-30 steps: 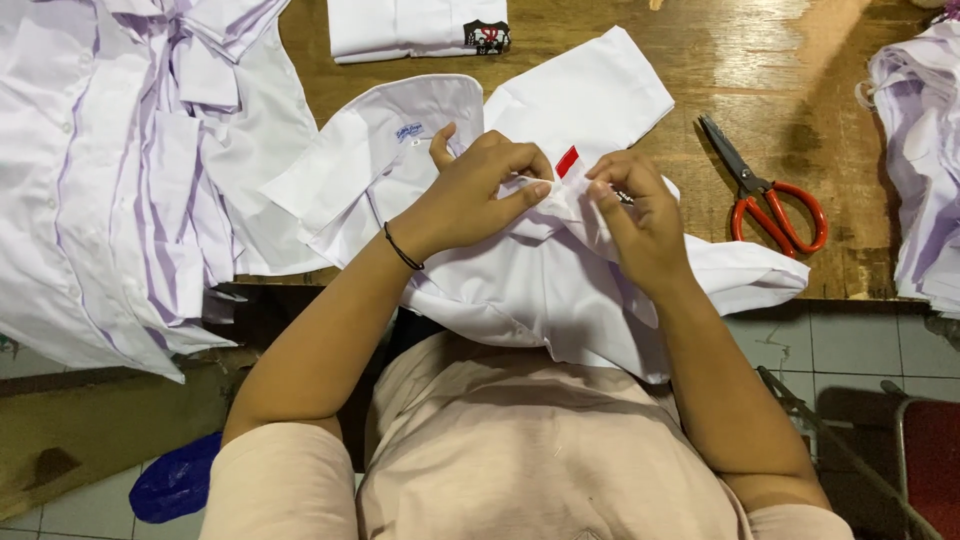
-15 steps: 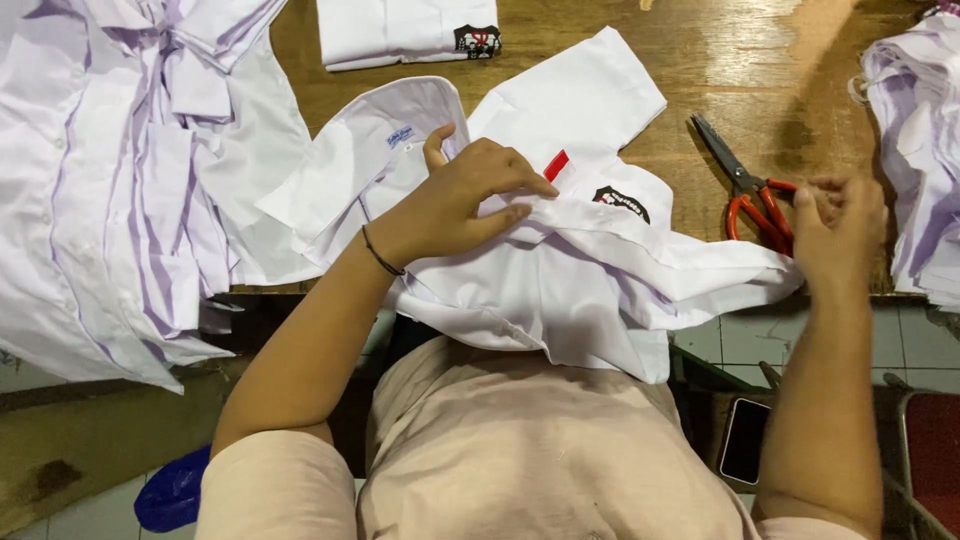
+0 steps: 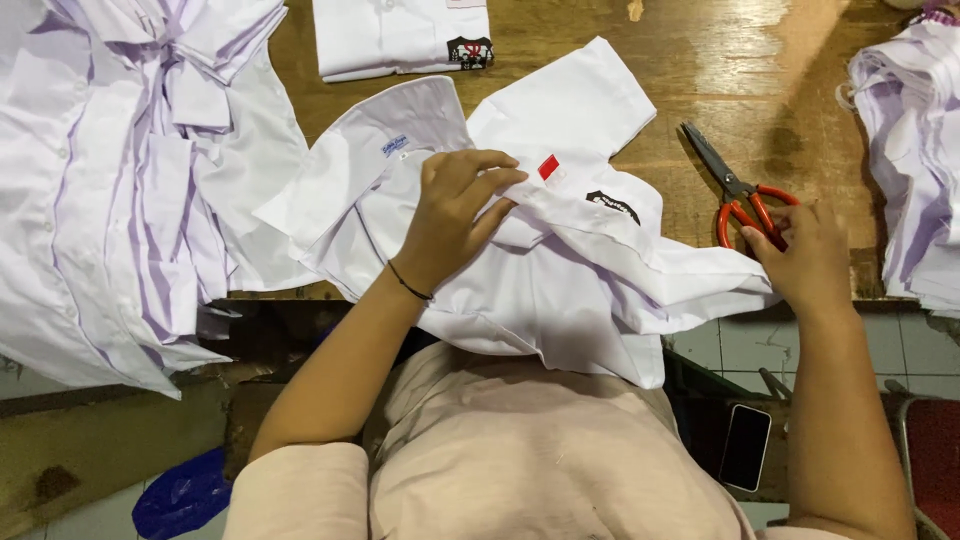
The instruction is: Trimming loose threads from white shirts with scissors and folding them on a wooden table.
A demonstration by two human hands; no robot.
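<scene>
A white shirt [image 3: 560,290] lies crumpled on the wooden table [image 3: 700,80], its collar to the left, with a small red tag and a black patch near its pocket. My left hand [image 3: 455,215] presses down on the shirt just left of the red tag, fingers bent over a fold. My right hand [image 3: 800,255] rests at the table's right side, its fingertips on the red handles of a pair of scissors [image 3: 740,195]. The scissor blades point up and to the left and lie flat on the wood.
A heap of white shirts [image 3: 120,190] fills the left side. Another stack of white shirts [image 3: 915,150] sits at the right edge. A folded white shirt [image 3: 400,35] with a black patch lies at the far edge. A dark phone [image 3: 745,445] lies below the table.
My right hand has left the shirt's pocket area and moved right to the scissors' red handles. My left hand stays pressed on the shirt.
</scene>
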